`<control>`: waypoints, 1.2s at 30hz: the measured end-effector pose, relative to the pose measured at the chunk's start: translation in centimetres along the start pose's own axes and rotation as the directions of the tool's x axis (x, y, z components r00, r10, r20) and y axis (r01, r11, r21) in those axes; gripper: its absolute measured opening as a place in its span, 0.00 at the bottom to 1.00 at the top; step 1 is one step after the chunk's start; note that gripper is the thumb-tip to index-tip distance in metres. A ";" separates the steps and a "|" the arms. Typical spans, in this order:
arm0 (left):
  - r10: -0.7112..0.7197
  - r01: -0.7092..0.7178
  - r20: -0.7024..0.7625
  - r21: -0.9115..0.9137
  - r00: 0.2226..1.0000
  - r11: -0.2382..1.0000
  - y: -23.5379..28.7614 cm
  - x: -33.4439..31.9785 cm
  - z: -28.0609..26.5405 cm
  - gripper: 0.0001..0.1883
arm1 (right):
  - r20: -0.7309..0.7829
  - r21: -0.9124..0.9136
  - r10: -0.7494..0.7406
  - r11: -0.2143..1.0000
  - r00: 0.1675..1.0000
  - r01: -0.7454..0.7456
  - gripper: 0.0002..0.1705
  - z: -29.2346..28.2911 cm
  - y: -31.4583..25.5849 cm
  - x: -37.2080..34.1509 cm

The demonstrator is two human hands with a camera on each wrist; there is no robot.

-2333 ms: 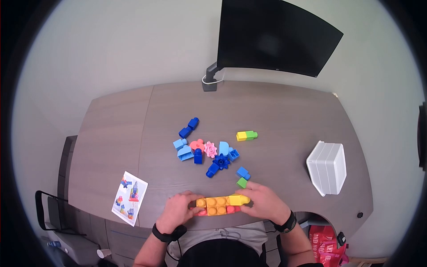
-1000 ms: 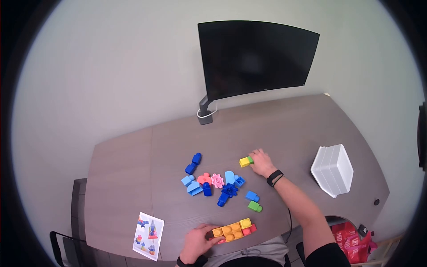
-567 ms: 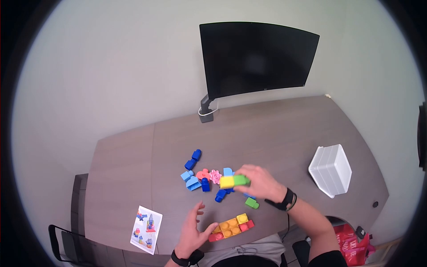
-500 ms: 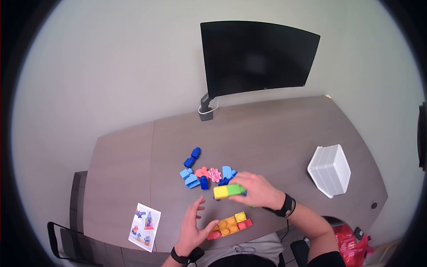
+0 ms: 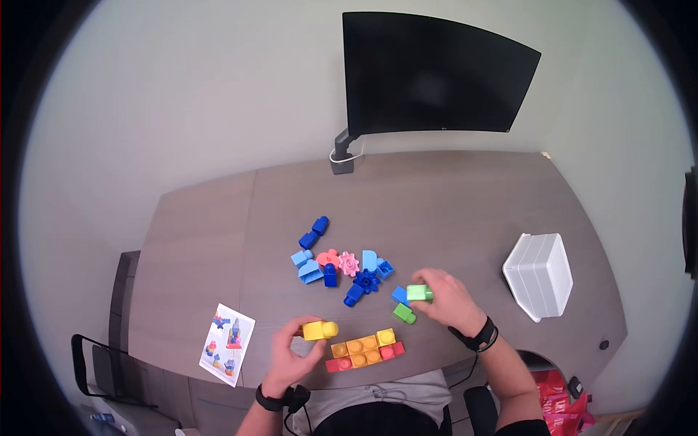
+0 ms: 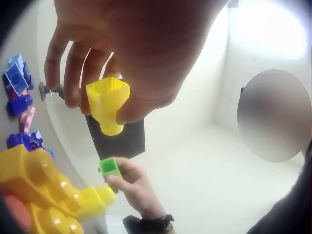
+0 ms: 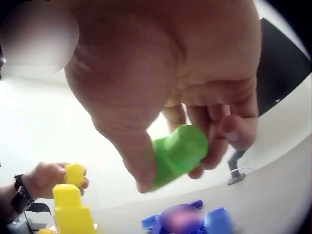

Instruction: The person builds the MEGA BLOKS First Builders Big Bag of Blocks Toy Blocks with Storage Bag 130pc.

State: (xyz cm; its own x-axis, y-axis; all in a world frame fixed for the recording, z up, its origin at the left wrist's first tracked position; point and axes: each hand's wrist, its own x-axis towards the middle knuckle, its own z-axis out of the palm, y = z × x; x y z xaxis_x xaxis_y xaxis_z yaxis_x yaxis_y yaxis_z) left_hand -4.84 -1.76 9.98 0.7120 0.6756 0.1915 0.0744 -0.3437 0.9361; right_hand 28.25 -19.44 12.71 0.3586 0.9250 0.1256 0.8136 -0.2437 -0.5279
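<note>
My left hand (image 5: 289, 357) pinches a yellow toy block (image 5: 320, 330) with one round stud, above the table and left of the block build. In the left wrist view the hollow underside of this yellow block (image 6: 108, 90) shows between thumb and fingers. My right hand (image 5: 452, 301) pinches a green block (image 5: 419, 293) between thumb and fingers, over a light blue block (image 5: 399, 295) and a second green block (image 5: 404, 313). Between the hands lies the build: orange blocks (image 5: 363, 347) and a yellow block (image 5: 385, 337) on a red base (image 5: 340, 365).
Loose blocks lie mid-table: dark blue pieces (image 5: 309, 240), a pink gear (image 5: 349, 264), a dark blue gear (image 5: 366, 282), a red piece (image 5: 328, 259). A picture sheet (image 5: 227, 344) lies at left, a white bin (image 5: 542, 276) at right, a monitor (image 5: 440, 73) behind.
My right hand fetched the joined yellow and green blocks from the back and brought them near. The pair is now apart: yellow in my left hand, green in my right. My left hand left the build.
</note>
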 end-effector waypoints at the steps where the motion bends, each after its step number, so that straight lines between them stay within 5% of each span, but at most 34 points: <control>1: -0.008 0.008 -0.009 -0.047 1.000 0.999 -0.5 -0.4 -0.2 0.20 | -0.007 -0.039 0.125 0.991 0.992 -0.125 0.20 0.7 1.7 -0.4; 8: -0.119 0.130 0.114 -0.087 0.986 0.988 -2.5 -2.2 -0.3 0.23 | 0.027 -0.294 0.286 0.918 0.958 -0.266 0.25 5.5 9.4 -3.7; 13: -0.067 0.078 0.223 -0.041 0.973 0.996 -2.0 -2.6 0.6 0.25 | 0.031 -0.329 0.369 0.881 0.929 -0.339 0.26 5.0 7.5 -4.2; 16: -0.037 0.027 0.286 0.039 0.958 0.999 -1.9 -2.2 0.8 0.24 | -0.112 -0.446 0.293 0.839 0.950 -0.311 0.30 4.4 5.3 -4.1; 19: -0.051 0.036 0.318 0.055 0.947 0.998 -2.4 -2.2 0.9 0.24 | -0.264 -0.254 0.044 0.960 0.963 -0.114 0.31 3.1 2.6 -3.9; 22: -0.057 0.045 0.329 0.043 0.943 0.998 -2.7 -2.2 1.1 0.23 | -0.076 -0.014 -0.100 0.995 0.992 0.100 0.28 2.8 0.7 -3.9; 25: -0.069 0.066 0.332 0.022 0.941 0.998 -2.8 -2.2 1.1 0.24 | 0.117 0.303 -0.104 0.951 0.988 0.064 0.28 2.4 -2.4 -4.2; 31: -0.069 0.048 0.339 0.070 0.938 0.996 -4.2 -2.4 1.3 0.24 | 0.171 0.293 -0.252 0.936 0.953 0.194 0.25 5.7 -2.4 -3.6; 34: -0.126 0.110 0.340 0.065 0.932 0.992 -4.1 -2.2 1.2 0.24 | 0.272 0.399 -0.147 0.917 0.951 0.028 0.23 5.4 -2.8 -3.4; 36: -0.139 0.131 0.334 0.045 0.932 0.990 -4.4 -2.2 1.3 0.24 | 0.265 0.414 -0.164 0.909 0.950 0.041 0.22 5.6 -2.7 -3.3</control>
State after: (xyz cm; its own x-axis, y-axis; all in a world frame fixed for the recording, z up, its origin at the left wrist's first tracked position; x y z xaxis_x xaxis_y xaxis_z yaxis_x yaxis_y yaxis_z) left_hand -5.84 -2.55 5.02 0.8867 0.4597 -0.0499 0.1984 -0.2808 0.9390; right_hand 22.36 -20.19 9.02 0.0864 0.9961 -0.0163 0.5648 -0.0625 -0.8229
